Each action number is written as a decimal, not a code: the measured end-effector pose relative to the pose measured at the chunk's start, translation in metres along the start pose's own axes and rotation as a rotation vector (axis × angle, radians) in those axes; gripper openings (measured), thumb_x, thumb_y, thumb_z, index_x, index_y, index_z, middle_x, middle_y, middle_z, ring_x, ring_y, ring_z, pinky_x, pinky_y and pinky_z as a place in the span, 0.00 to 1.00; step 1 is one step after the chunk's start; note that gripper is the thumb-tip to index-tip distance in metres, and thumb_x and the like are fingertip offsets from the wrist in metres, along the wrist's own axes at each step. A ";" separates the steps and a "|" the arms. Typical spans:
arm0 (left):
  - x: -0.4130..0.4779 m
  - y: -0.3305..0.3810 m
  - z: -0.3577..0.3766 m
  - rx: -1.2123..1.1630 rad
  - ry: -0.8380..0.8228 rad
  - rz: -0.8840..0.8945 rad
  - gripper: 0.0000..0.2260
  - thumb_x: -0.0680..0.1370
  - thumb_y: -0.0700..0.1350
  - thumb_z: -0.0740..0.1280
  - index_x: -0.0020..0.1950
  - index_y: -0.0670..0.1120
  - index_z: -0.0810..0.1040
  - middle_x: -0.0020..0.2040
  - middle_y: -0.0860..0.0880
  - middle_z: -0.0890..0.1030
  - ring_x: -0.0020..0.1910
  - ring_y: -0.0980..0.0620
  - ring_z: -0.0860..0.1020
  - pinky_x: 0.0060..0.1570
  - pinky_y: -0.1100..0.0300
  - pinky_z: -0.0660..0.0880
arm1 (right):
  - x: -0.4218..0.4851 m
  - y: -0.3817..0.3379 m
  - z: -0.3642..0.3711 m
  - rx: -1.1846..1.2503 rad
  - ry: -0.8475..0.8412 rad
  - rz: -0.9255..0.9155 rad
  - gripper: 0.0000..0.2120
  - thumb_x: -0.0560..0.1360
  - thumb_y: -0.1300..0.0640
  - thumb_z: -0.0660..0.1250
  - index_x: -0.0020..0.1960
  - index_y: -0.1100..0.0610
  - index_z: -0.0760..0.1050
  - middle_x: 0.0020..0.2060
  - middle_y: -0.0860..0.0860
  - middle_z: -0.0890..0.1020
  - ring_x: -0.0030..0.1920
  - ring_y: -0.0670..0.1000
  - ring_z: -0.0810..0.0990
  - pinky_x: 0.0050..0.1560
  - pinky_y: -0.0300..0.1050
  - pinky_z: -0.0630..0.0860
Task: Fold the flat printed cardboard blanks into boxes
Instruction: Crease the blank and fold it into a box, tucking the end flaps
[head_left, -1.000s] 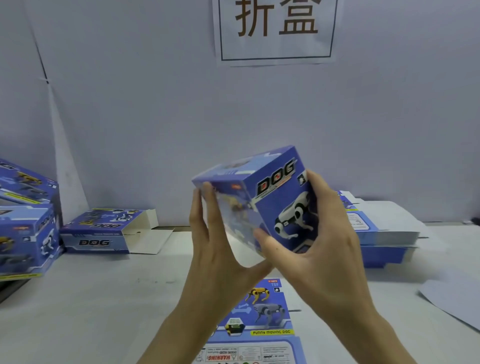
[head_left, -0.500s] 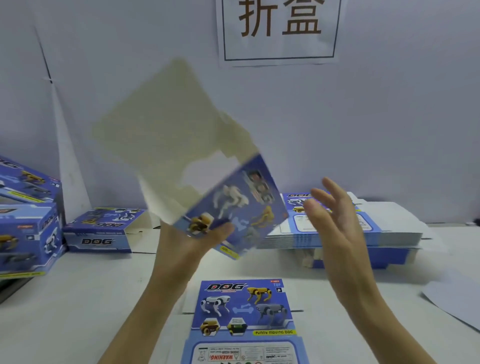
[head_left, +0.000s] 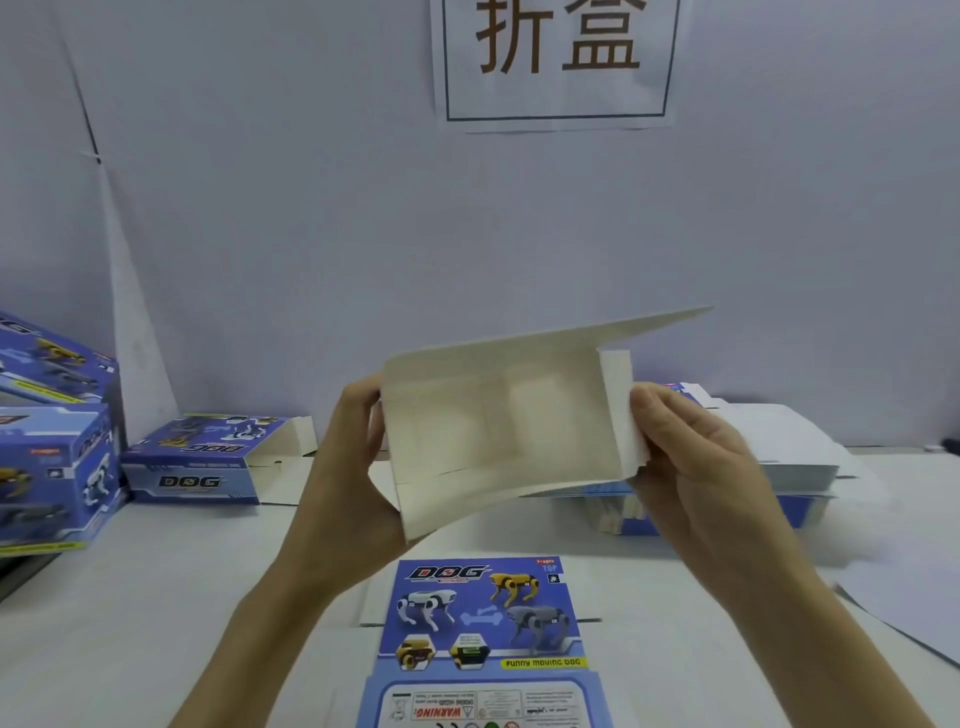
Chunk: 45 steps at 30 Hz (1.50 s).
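- Box (head_left: 498, 431): held in the air at view centre, above the table (head_left: 156, 597). Its open mouth faces the wearer and only the white inside shows.
- Change: a second ago its printed "DOG" face was toward the camera, cupped between both hands. Half a second ago the left hand alone swung it while the right hung free with fingers spread. Both hands are back on it now, and it is turned mouth-first.
- Reading: the body looks erected and the far end appears closed. My judgement is that closing the near end remains.
- Lid flap (head_left: 623, 330): stands up and out along the top edge, running toward 2 o'clock, untucked.
- Side flap (head_left: 621, 415): at the 3 o'clock edge of the mouth, partly turned in.
- Left hand (head_left: 353, 467): at 9 o'clock of the box. It grips the left wall, thumb on the near edge and fingers wrapped behind.
- Right hand (head_left: 696, 462): at 3 o'clock. It pinches the side flap, thumb on the white face; the fingers behind are hidden.
- Flat blank (head_left: 483, 618): print up on the table at 6 o'clock, untouched.
- Stack of blanks (head_left: 784, 447): at 3 o'clock, behind the right hand.
- Finished boxes (head_left: 52, 467): piled at 9 o'clock. An open-ended box (head_left: 192, 467) lies just beside them.
- Wall sign (head_left: 558, 57): at 12 o'clock.
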<state>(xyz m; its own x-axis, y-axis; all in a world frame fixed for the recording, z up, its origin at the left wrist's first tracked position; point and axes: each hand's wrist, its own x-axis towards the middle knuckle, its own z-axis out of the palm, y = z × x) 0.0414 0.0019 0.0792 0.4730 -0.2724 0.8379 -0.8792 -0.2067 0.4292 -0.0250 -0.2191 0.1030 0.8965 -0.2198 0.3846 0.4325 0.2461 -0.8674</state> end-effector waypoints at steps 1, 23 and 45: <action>-0.003 -0.003 0.002 0.000 0.024 -0.024 0.42 0.61 0.39 0.78 0.66 0.64 0.61 0.58 0.71 0.72 0.56 0.77 0.70 0.52 0.80 0.68 | 0.001 0.002 0.003 0.102 -0.019 0.097 0.11 0.67 0.51 0.67 0.42 0.57 0.84 0.37 0.52 0.83 0.35 0.48 0.79 0.34 0.40 0.77; 0.006 0.032 0.017 -0.114 0.052 -0.409 0.33 0.59 0.76 0.66 0.61 0.67 0.68 0.52 0.65 0.75 0.51 0.68 0.76 0.44 0.75 0.74 | -0.001 -0.001 -0.007 -0.405 0.333 -0.341 0.10 0.73 0.63 0.71 0.42 0.47 0.79 0.37 0.42 0.84 0.38 0.44 0.82 0.35 0.40 0.81; 0.014 -0.008 -0.023 -1.068 0.136 -0.813 0.12 0.71 0.45 0.66 0.48 0.45 0.86 0.48 0.44 0.85 0.42 0.53 0.84 0.36 0.64 0.80 | 0.005 -0.001 -0.011 0.422 -0.112 0.537 0.24 0.48 0.61 0.85 0.43 0.61 0.86 0.44 0.56 0.86 0.38 0.52 0.86 0.32 0.41 0.80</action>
<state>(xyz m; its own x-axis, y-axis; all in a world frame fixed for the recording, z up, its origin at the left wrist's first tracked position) 0.0541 0.0218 0.0951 0.9222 -0.3162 0.2226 0.0022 0.5799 0.8147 -0.0221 -0.2308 0.1017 0.9916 0.1282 -0.0139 -0.0940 0.6448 -0.7586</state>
